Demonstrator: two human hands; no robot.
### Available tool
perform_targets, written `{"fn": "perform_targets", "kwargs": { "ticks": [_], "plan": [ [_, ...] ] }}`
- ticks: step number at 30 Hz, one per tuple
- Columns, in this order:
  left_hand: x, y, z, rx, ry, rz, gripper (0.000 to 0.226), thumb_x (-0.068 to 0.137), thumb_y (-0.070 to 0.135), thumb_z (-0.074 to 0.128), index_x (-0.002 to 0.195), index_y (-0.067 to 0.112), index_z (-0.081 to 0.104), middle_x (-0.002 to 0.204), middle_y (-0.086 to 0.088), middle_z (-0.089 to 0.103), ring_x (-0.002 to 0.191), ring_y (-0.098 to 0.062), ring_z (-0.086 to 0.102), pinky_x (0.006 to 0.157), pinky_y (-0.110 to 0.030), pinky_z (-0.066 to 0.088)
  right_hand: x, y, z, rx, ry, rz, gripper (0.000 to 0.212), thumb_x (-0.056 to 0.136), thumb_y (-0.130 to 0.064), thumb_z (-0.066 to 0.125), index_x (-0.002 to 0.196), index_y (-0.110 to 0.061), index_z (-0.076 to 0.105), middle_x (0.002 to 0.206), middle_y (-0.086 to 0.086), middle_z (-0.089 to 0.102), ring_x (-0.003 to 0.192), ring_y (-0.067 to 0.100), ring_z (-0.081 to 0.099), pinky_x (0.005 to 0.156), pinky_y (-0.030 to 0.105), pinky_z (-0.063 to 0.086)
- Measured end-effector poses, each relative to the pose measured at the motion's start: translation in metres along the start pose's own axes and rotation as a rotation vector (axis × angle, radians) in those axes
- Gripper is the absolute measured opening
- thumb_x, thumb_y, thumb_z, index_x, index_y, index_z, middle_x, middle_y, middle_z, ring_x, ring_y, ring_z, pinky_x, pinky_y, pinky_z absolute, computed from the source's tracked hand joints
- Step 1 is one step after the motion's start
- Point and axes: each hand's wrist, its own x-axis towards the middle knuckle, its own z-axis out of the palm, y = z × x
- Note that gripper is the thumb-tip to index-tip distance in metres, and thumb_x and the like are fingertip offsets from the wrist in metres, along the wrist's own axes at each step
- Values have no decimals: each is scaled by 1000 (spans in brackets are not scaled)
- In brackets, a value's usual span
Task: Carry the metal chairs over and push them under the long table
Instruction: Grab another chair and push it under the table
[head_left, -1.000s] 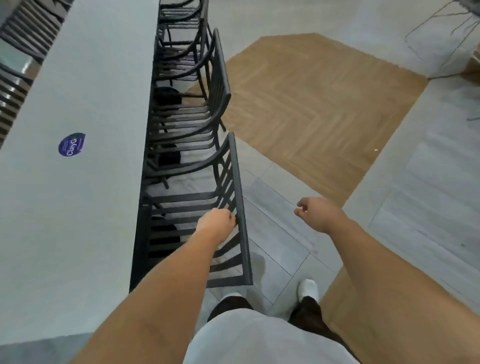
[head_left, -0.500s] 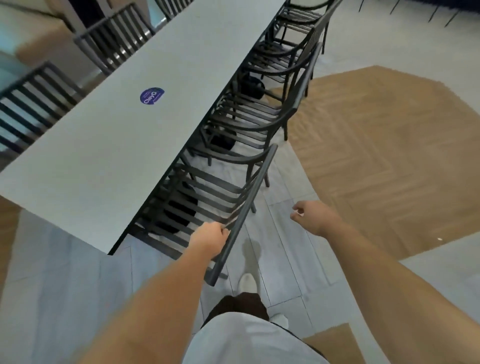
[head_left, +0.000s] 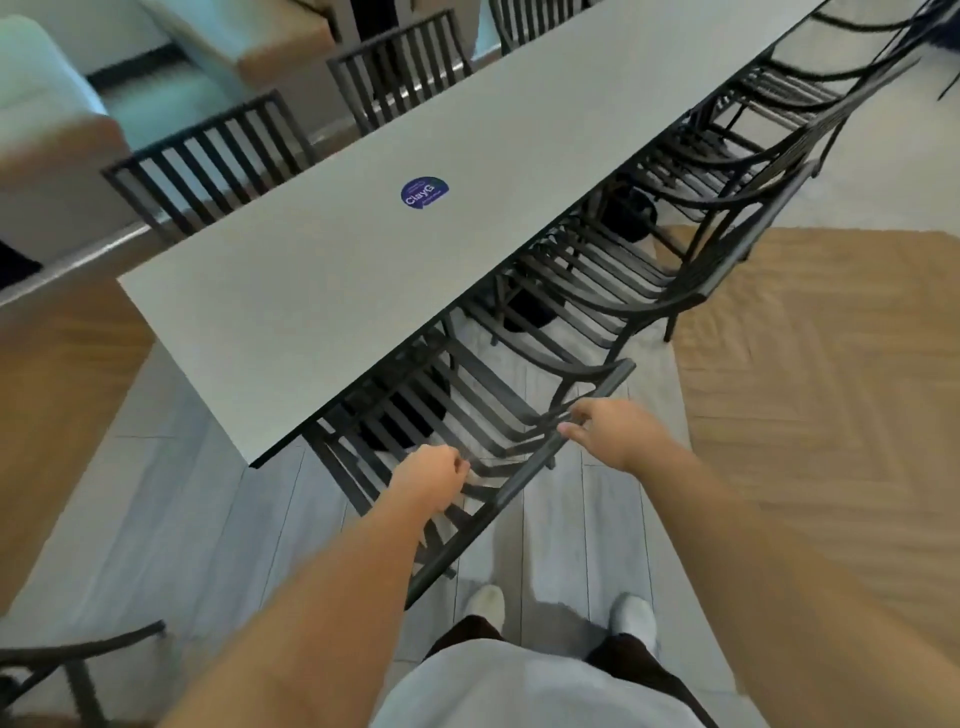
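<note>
The long table (head_left: 363, 244) runs from the near left up to the far right, its pale grey top carrying a round blue sticker (head_left: 424, 193) about midway between its long edges. Under its right long edge stands a row of dark metal chairs (head_left: 717, 171), their slatted seats tucked beneath the top and their backs lined up along the edge. The nearest chair (head_left: 467, 395) sits at the table's near corner, seat partly under the top, its back rail slanting from upper right to lower left just in front of the person. More chairs (head_left: 208, 150) line the opposite long edge, and part of another chair (head_left: 62, 670) shows at the lower left, well apart from the table. The floor is grey tile with a wood-patterned patch (head_left: 831, 415) on the right. The left hand (head_left: 431, 480) is curled into a fist over the nearest chair's back, apparently gripping it near the rail. The right hand (head_left: 613, 431) has its fingers loosely bent, the fingertips touching the back rail further along without closing round it. Two white shoes (head_left: 631, 618) show below.
</note>
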Motion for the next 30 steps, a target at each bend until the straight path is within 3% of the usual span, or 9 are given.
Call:
{"fn": "perform_targets", "kwargs": {
  "ticks": [3,6,13,18,20,23,25,27,30],
  "plan": [
    [-4,11,2,-27,32,-48,35,108,38,40,118,17,67,96,-1,67,77,-16,63,71,-33,54,20,10,-11,-35,-47,-75,46,97,-58,51,129,-27,61,120,2,68,109,25,63,93,46,54],
    [-15,27,7,-40,81,-141,34,109,36,38,111,17,67,81,3,61,68,-13,59,58,-29,42,36,22,-25,-98,-108,-176,46,97,-57,52,129,-24,62,121,0,68,109,25,63,92,44,53],
    [-45,68,36,-265,128,-349,43,108,47,37,111,18,68,97,-3,70,83,-19,65,77,-36,55,67,47,-42,-237,-229,-345,56,93,-62,57,136,-25,57,125,3,65,111,26,61,92,45,54],
    [-51,75,66,-367,161,-455,58,98,72,34,90,24,66,74,3,64,66,-11,62,58,-29,44,86,51,-25,-231,-312,-425,78,83,-73,63,143,-25,52,135,0,61,115,22,61,97,41,53],
    [-49,71,72,-373,176,-445,56,94,76,41,94,27,67,74,5,64,64,-8,60,55,-26,39,96,53,-15,-243,-333,-429,83,79,-74,66,144,-25,52,135,-1,60,118,21,59,99,41,52],
    [-45,57,82,-365,136,-431,53,87,77,54,106,29,67,84,8,63,72,-6,59,60,-25,42,108,50,-1,-322,-372,-442,73,79,-70,70,134,-24,57,123,-1,63,110,21,60,94,41,53],
    [-45,49,90,-346,97,-452,48,88,72,61,111,31,68,92,10,61,80,-8,59,68,-27,48,114,48,5,-425,-390,-484,51,84,-62,69,119,-25,61,115,0,63,101,21,60,87,39,53],
    [-43,45,95,-310,72,-477,38,93,59,62,119,32,66,98,9,59,87,-11,60,80,-32,55,121,46,10,-506,-385,-516,35,89,-51,67,111,-25,62,109,-1,62,96,21,59,82,38,52],
    [-37,41,98,-259,35,-503,34,100,39,59,132,31,61,107,5,62,94,-16,63,88,-34,56,130,44,16,-579,-374,-517,27,93,-41,64,114,-25,64,106,-1,62,97,22,62,82,37,53]
  ]
}}
